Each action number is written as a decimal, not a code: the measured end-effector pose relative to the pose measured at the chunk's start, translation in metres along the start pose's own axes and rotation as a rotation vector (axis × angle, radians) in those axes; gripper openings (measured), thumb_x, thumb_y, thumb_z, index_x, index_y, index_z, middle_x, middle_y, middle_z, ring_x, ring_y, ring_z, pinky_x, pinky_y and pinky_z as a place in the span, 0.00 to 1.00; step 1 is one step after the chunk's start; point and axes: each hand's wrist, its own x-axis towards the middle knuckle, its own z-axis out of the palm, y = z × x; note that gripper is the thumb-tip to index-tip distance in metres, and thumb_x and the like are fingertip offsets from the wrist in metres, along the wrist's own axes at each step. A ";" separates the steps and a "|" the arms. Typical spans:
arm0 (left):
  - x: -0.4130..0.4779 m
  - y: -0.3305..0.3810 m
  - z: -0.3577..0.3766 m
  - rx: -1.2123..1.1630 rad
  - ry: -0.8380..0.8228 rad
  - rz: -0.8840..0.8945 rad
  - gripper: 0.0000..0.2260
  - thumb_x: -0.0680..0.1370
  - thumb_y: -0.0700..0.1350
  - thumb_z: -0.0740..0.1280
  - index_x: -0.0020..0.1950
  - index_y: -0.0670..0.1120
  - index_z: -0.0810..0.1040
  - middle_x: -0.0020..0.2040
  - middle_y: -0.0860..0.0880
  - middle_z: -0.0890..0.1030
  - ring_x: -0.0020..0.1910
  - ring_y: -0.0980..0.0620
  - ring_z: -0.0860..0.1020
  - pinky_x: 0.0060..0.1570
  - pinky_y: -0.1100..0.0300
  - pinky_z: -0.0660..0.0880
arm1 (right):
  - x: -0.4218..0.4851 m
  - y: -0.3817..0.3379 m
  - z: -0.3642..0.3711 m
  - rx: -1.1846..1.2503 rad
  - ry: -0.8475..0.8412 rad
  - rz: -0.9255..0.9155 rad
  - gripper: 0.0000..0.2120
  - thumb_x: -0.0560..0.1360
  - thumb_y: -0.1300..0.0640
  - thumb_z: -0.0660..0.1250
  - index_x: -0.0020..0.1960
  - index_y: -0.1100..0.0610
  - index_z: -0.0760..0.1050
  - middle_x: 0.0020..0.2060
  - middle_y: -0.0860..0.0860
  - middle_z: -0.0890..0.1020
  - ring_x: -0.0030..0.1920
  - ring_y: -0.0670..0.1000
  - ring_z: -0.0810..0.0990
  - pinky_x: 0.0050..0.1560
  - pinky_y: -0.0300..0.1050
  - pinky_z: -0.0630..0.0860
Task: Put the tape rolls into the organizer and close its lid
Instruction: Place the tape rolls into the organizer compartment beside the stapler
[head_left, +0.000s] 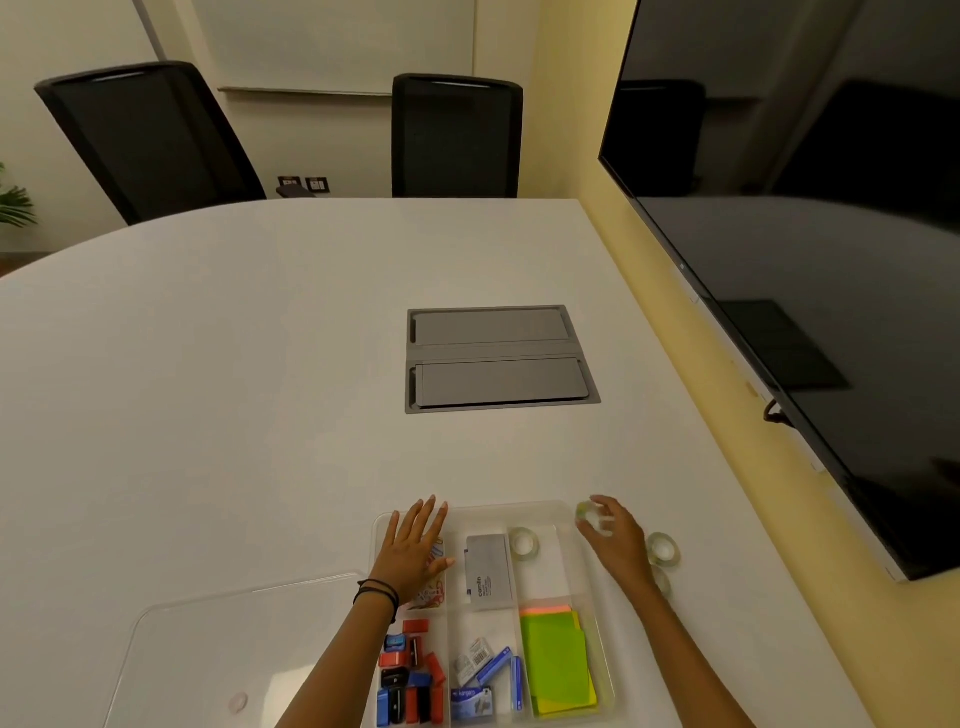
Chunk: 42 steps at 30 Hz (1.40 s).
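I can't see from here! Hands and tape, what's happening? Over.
Left hand flat on organizer. Right hand holds tape roll above its far right corner. One roll inside, others on table. Lid off, nothing blocking.

1. I see a white bench (208, 389) with a grey recessed cable hatch (498, 358) at its centre.
2. Two black chairs (150, 135) stand at its far edge.
3. A dark wall screen (810, 208) hangs to the right.
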 end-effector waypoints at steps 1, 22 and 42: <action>0.000 0.000 0.000 0.009 -0.001 -0.001 0.29 0.78 0.62 0.33 0.74 0.47 0.36 0.58 0.42 0.81 0.53 0.42 0.81 0.47 0.44 0.78 | 0.001 -0.010 0.001 0.096 -0.071 -0.001 0.15 0.73 0.60 0.70 0.59 0.56 0.74 0.51 0.55 0.79 0.48 0.53 0.79 0.45 0.41 0.76; -0.001 -0.008 0.017 -0.071 -0.316 -0.031 0.29 0.63 0.74 0.29 0.62 0.69 0.26 0.74 0.36 0.45 0.72 0.32 0.47 0.69 0.35 0.43 | -0.024 -0.007 0.066 -0.528 -0.508 -0.001 0.17 0.69 0.57 0.73 0.54 0.55 0.71 0.58 0.58 0.78 0.48 0.51 0.75 0.43 0.40 0.66; 0.001 0.003 -0.004 -0.140 -0.195 -0.141 0.30 0.78 0.61 0.32 0.74 0.45 0.36 0.57 0.43 0.82 0.53 0.44 0.81 0.48 0.47 0.78 | -0.025 0.002 0.063 -0.513 -0.560 -0.043 0.20 0.73 0.61 0.68 0.64 0.60 0.69 0.62 0.60 0.73 0.61 0.57 0.74 0.57 0.43 0.71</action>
